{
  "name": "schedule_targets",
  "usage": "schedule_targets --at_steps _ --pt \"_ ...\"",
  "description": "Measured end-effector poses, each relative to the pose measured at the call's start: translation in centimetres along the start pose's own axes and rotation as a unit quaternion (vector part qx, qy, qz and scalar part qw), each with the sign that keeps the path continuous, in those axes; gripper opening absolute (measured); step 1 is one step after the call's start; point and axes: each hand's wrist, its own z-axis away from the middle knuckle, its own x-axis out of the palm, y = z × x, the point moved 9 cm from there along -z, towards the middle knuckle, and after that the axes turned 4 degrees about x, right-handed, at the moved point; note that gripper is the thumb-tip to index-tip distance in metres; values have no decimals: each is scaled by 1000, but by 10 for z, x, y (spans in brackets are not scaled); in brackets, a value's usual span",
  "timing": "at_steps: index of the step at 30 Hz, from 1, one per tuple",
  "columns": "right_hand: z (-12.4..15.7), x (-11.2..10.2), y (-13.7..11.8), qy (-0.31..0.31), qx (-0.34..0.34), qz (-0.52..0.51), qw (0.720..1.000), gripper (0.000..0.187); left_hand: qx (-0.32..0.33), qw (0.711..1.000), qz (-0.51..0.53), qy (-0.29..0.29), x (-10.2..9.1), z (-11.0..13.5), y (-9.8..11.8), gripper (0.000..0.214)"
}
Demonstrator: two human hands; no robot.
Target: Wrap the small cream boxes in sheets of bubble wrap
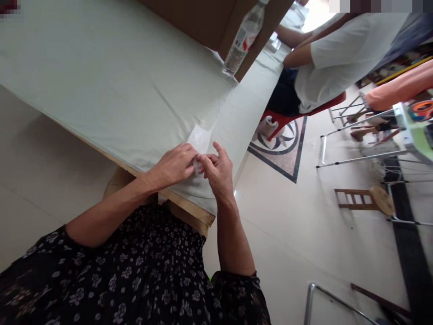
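Observation:
My left hand (176, 164) and my right hand (219, 170) meet at the near corner of a table covered with a pale cloth (111, 85). Both pinch the same small clear plastic bag (200, 141), which lies partly flat on the cloth just beyond my fingers. The fingertips of the two hands touch each other around the bag's near edge. What the bag holds, if anything, is hidden by my fingers.
A clear water bottle (244, 37) stands beside a brown cardboard box (216, 20) farther along the table. Another person in a white shirt (341, 56) sits on a red chair (287, 118) at the table's side. Metal racks (358, 135) and a wooden stool (365, 199) stand on the tiled floor.

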Motion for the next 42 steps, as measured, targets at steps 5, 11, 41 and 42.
schedule_targets --at_steps 5,11,41,42 --pt "18 9 -16 -37 -67 145 986 65 -72 986 136 65 -6 9 -15 53" --pt "23 13 -21 -58 -119 241 961 69 -136 968 171 121 -6 12 -25 33" --pt "-83 -15 27 -25 91 86 992 78 110 985 -128 13 0 0 25 36" --pt "-87 -13 25 -22 92 96 991 73 105 987 -124 9 1 -1 24 34"
